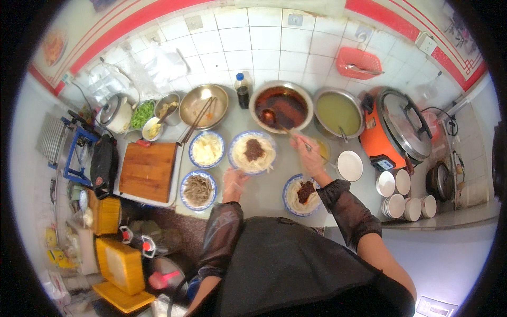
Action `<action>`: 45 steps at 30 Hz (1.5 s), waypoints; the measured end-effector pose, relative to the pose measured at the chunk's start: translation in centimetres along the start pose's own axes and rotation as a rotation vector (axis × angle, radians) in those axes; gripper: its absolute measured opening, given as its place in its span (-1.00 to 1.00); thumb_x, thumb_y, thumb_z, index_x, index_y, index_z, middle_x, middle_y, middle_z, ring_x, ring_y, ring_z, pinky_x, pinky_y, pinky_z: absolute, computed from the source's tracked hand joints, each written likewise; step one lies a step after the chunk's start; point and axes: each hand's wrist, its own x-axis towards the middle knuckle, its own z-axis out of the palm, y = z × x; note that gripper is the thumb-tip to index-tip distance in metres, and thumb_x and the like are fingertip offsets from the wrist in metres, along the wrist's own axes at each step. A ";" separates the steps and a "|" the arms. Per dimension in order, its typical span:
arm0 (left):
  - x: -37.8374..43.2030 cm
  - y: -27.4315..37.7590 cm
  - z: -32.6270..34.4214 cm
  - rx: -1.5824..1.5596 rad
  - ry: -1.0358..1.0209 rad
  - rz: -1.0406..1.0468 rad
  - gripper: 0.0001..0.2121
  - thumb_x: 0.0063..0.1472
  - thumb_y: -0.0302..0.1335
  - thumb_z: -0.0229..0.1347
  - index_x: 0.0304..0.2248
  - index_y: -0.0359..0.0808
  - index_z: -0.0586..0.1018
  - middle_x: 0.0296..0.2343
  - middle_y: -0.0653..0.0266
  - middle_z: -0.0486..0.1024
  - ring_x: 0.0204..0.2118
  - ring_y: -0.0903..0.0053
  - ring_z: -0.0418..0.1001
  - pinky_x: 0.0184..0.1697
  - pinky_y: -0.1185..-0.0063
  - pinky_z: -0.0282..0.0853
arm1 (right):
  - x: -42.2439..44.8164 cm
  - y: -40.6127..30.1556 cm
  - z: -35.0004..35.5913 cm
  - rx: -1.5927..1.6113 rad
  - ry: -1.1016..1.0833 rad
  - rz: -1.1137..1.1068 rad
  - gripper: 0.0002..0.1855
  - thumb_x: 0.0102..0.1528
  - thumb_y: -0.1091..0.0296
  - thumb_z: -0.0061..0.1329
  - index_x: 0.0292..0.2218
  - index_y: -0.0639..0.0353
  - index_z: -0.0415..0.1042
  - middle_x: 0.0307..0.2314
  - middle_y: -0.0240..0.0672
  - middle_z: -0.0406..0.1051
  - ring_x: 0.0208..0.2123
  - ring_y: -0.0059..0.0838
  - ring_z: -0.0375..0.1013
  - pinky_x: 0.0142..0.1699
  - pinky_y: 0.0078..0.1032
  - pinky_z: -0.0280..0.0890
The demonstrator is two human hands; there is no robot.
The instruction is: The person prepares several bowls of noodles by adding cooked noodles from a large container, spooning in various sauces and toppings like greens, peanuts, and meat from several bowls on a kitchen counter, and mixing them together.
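Observation:
My right hand grips the handle of a ladle, whose scoop sits in dark red chili oil inside a large steel basin. My left hand, in a clear plastic glove, holds the near rim of a blue-and-white bowl. Pale noodles fill that bowl, with brown sauce on top. A second noodle bowl, topped with dark red sauce, stands below my right forearm. Left of my left hand are a dish of grey-brown strips and a dish of pale yellow pieces.
A steel pot of greenish liquid and an orange cooker stand right. Small white bowls are stacked nearby. Leftward lie a wooden cutting board, a steel bowl with chopsticks and chopped greens. A dark bottle stands behind.

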 end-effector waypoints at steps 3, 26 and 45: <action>0.5 0.0 -0.9 -0.019 -0.068 0.094 -0.82 0.09 -0.52 0.05 -0.29 -0.34 0.36 -0.42 0.21 0.37 -0.36 0.40 0.40 -0.18 0.32 0.42 | 0.6 -1.8 0.1 -0.016 0.031 -0.017 -0.72 0.17 0.37 -0.18 -0.15 0.32 0.44 -0.39 -0.32 0.49 -0.32 -0.59 0.44 -0.15 -0.61 0.29; 2.3 4.3 4.0 -0.007 -0.060 0.072 -0.74 -0.07 -0.77 -0.09 -0.31 -0.39 0.35 -0.33 0.04 0.42 -0.27 0.19 0.49 -0.25 0.32 0.52 | -2.2 -9.8 -3.7 -0.853 -0.647 -0.754 -0.55 0.02 0.50 -0.11 -0.02 0.34 0.26 -0.22 -0.02 0.38 -0.24 -0.27 0.44 -0.18 -0.48 0.36; 3.7 -11.9 -7.4 0.685 -0.291 0.103 -0.75 0.15 -0.48 0.00 -0.16 -0.36 0.45 -0.30 0.10 0.49 -0.29 0.31 0.45 -0.19 0.38 0.42 | 9.5 1.2 -1.0 -1.260 -0.579 -0.773 -0.74 0.02 0.51 -0.18 -0.20 0.35 0.32 -0.48 -0.13 0.35 -0.42 -0.17 0.38 -0.30 -0.35 0.35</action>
